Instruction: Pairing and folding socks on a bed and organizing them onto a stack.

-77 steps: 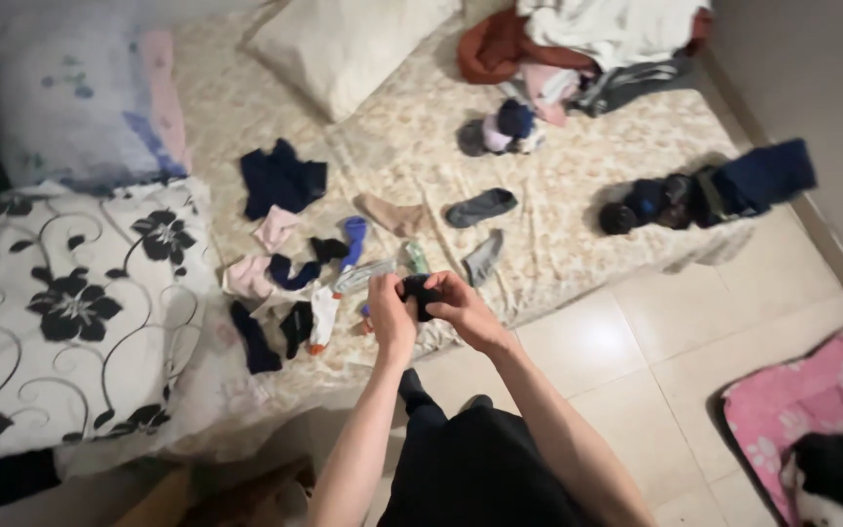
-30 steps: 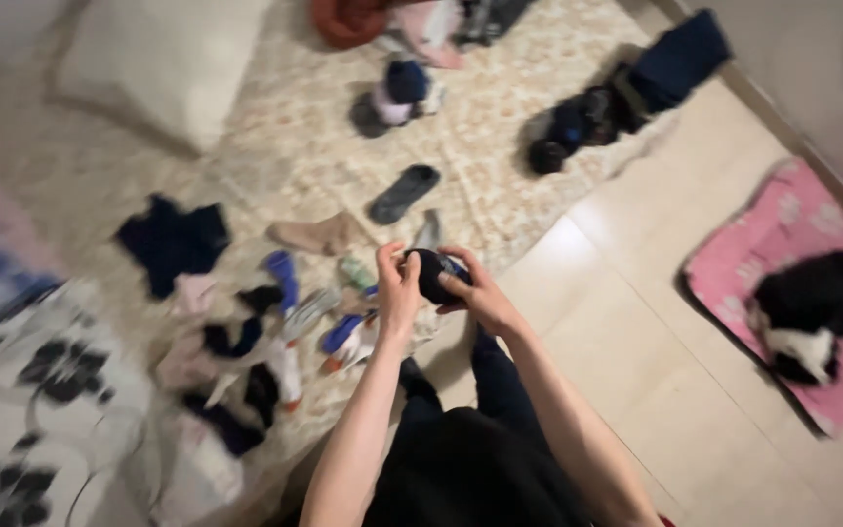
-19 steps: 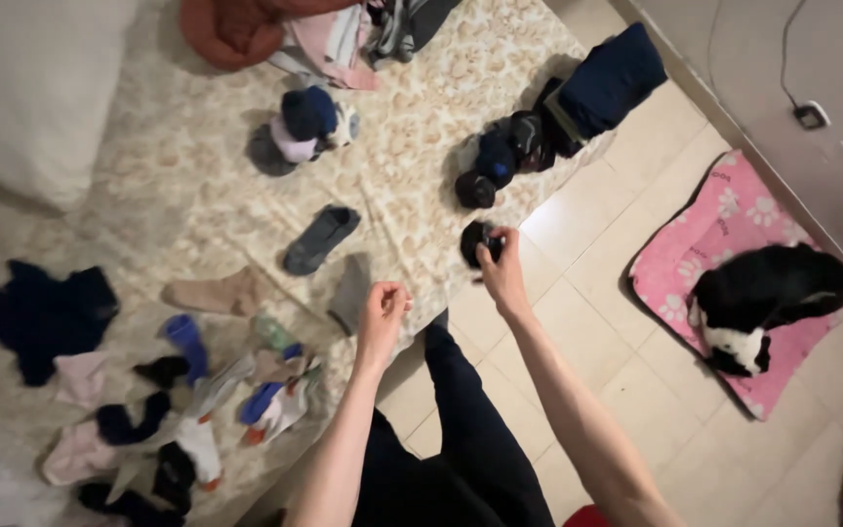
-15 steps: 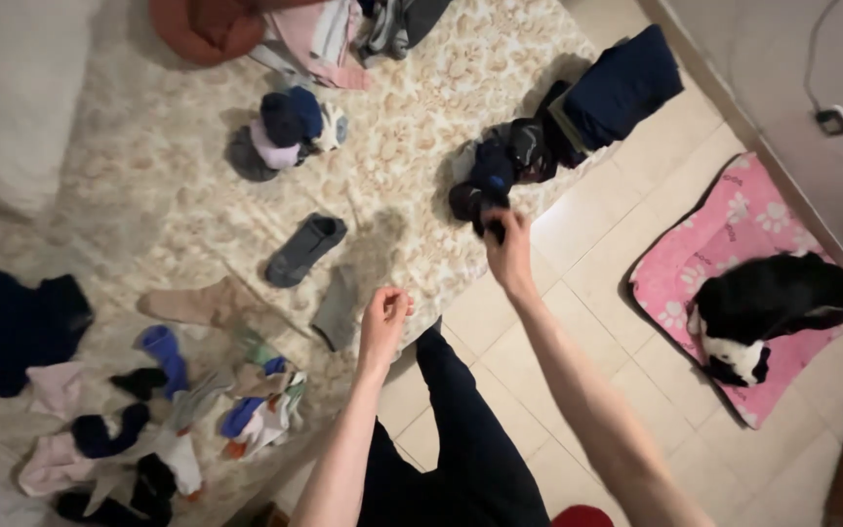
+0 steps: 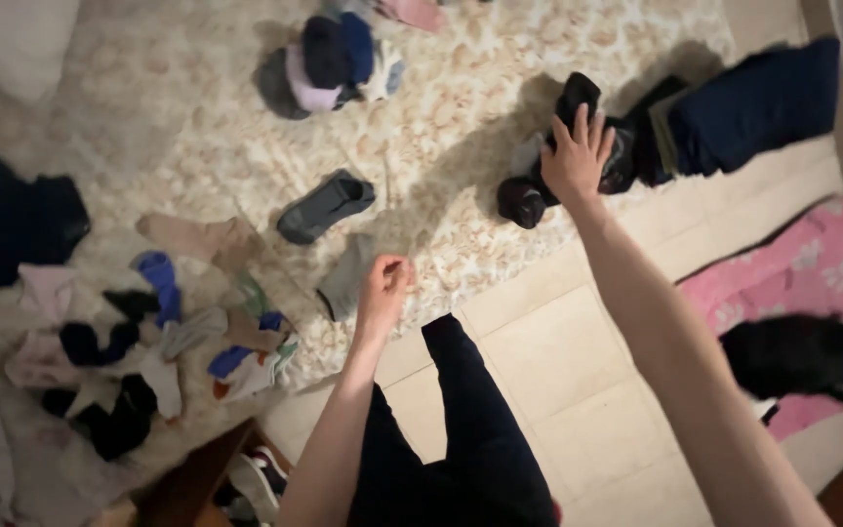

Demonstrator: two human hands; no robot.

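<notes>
**Socks on a patterned bed**

Cream floral bed cover [image 5: 197, 107], soft and rumpled, beside pale floor tiles [image 5: 558, 361]. Right hand [image 5: 578, 156] stretched far forward, fingers spread flat on a pile of dark rolled socks [image 5: 524, 200] near the bed edge. Left hand [image 5: 382, 288] raised, loosely curled, holding nothing, just above a limp grey sock [image 5: 346, 278]. Loose mixed socks [image 5: 148, 342] heaped further left.
</notes>
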